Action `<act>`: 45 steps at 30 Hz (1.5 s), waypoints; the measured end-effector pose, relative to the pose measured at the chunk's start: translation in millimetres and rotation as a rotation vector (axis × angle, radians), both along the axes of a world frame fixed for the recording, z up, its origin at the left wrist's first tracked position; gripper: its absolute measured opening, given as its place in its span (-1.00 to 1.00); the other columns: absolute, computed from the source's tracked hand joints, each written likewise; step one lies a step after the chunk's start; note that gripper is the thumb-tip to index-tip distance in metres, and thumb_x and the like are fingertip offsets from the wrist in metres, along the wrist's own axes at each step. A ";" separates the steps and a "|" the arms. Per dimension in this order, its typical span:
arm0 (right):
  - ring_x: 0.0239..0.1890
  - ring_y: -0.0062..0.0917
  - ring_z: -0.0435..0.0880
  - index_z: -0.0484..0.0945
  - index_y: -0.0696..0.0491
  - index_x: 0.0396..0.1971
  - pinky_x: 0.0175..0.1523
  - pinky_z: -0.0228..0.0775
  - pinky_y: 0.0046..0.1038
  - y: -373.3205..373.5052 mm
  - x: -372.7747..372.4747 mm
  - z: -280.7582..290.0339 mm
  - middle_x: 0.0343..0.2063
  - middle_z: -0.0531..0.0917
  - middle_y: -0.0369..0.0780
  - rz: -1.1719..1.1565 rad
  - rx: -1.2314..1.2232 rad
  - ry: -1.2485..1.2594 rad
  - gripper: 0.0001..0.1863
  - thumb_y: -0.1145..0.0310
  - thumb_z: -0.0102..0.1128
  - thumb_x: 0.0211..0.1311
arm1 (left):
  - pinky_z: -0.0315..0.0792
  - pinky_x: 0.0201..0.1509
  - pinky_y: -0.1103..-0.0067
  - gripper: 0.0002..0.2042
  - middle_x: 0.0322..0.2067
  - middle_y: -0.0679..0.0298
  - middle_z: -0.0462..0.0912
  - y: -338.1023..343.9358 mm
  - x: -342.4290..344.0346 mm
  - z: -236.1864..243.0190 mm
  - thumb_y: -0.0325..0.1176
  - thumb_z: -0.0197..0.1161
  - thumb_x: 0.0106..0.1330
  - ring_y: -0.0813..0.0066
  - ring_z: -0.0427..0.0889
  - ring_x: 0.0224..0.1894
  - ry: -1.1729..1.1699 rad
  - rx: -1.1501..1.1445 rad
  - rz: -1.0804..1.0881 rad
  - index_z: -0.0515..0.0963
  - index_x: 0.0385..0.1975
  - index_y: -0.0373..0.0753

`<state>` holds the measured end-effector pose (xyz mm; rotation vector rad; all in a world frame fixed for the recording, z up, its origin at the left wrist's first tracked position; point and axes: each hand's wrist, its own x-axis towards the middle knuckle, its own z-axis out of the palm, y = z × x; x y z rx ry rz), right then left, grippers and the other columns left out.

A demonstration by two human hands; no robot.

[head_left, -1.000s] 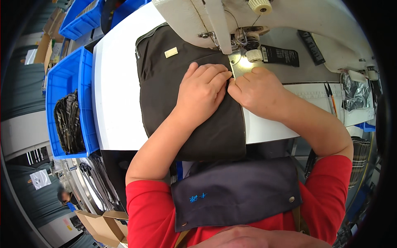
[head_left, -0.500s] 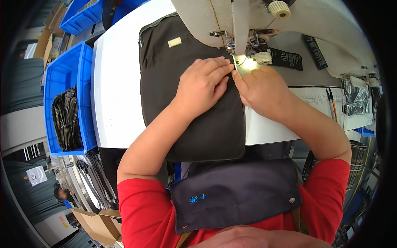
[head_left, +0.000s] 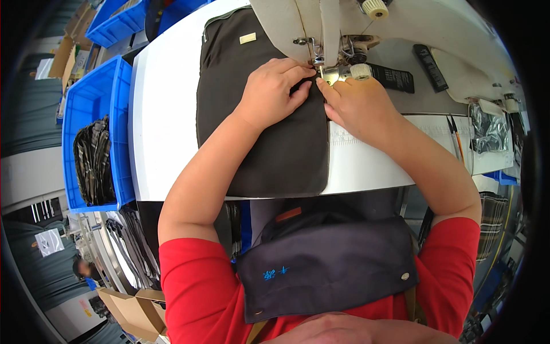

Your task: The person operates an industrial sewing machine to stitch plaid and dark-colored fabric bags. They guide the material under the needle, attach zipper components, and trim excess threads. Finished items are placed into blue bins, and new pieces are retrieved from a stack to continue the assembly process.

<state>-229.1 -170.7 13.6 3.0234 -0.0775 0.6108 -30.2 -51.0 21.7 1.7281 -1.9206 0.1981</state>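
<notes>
well, a dark cloth piece point(head_left: 275, 155) lies spread on the white bench point(head_left: 160, 114), mostly to the left of the sewing machine point(head_left: 289, 26) and toward the person's side of it. its right edge runs up to the sewing machine's presser foot point(head_left: 319, 59), though whether it is caught under there is too small to tell. a pale label point(head_left: 247, 38) sits on the cloth's far part, just left of the sewing machine's head.

the left hand point(head_left: 272, 89) rests palm down on the cloth, to the near left of the sewing machine's foot. its fingers point(head_left: 295, 71) lie close together, with the thumb held apart from them, and nothing is gripped.

the right hand point(head_left: 364, 106) is at the cloth's right edge, on the near right of the sewing machine's foot. its index finger points toward that foot, and the other fingers curl under (i cannot tell if they pinch the edge).

right of the sewing machine's foot, beyond the right hand, are two black packets point(head_left: 392, 78). farther right and nearer the person than the sewing machine's foot come two pens point(head_left: 456, 137), then a clear plastic bag point(head_left: 490, 129). well to the left of the sewing machine, past the cloth, a blue bin point(head_left: 120, 132) holds folded plaid fabric point(head_left: 93, 160).
</notes>
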 end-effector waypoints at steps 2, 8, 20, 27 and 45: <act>-0.39 -0.41 0.70 0.65 0.12 0.03 -0.24 0.48 -0.36 -2.2 -0.9 4.0 -0.47 0.68 -0.25 0.000 0.040 0.010 -0.54 0.15 0.38 0.23 | 0.63 -0.05 0.40 -0.78 -0.08 0.34 0.76 -1.1 -0.1 -1.0 -0.35 0.40 0.26 0.25 0.72 -0.10 -0.031 -0.016 0.000 0.72 -0.10 -0.10; -0.31 -0.34 0.73 0.65 0.07 0.01 -0.19 0.51 -0.30 3.8 -12.5 25.8 -0.41 0.69 -0.21 -0.010 0.051 0.144 -0.65 0.33 0.29 0.22 | 0.53 0.23 0.30 -0.69 0.12 0.29 0.69 24.1 -18.2 -1.4 -0.26 0.34 0.35 0.25 0.63 0.20 -0.150 0.035 0.089 0.67 0.06 -0.12; -0.04 -0.26 0.63 0.68 0.10 -0.06 0.04 0.48 -0.21 112.4 -99.6 1.7 -0.09 0.62 -0.20 0.010 0.414 -0.265 -0.58 0.54 0.43 -0.02 | 0.40 0.05 0.26 -0.67 0.13 0.36 0.69 161.4 -115.6 -9.3 -0.28 0.56 0.09 0.27 0.62 0.25 0.098 0.071 0.151 0.61 -0.17 -0.11; -0.04 -0.27 0.65 0.67 0.08 -0.12 0.08 0.49 -0.21 118.8 -89.7 7.1 -0.08 0.63 -0.21 0.026 0.411 -0.320 -0.62 0.51 0.47 -0.01 | 0.43 -0.15 0.43 -0.86 -0.11 0.27 0.78 150.9 -113.0 -6.1 -0.52 0.40 0.22 0.28 0.74 0.02 0.206 -0.070 0.096 0.57 -0.30 -0.20; -0.22 -0.31 0.67 0.60 0.07 -0.39 -0.07 0.49 -0.29 102.0 -52.8 34.8 -0.35 0.66 -0.25 0.137 0.406 -0.372 -0.81 0.39 0.46 0.08 | 0.37 -0.13 0.41 -0.82 -0.31 0.36 0.70 134.4 -112.2 42.6 -0.45 0.48 0.13 0.32 0.62 -0.23 0.052 -0.147 0.215 0.60 -0.34 -0.16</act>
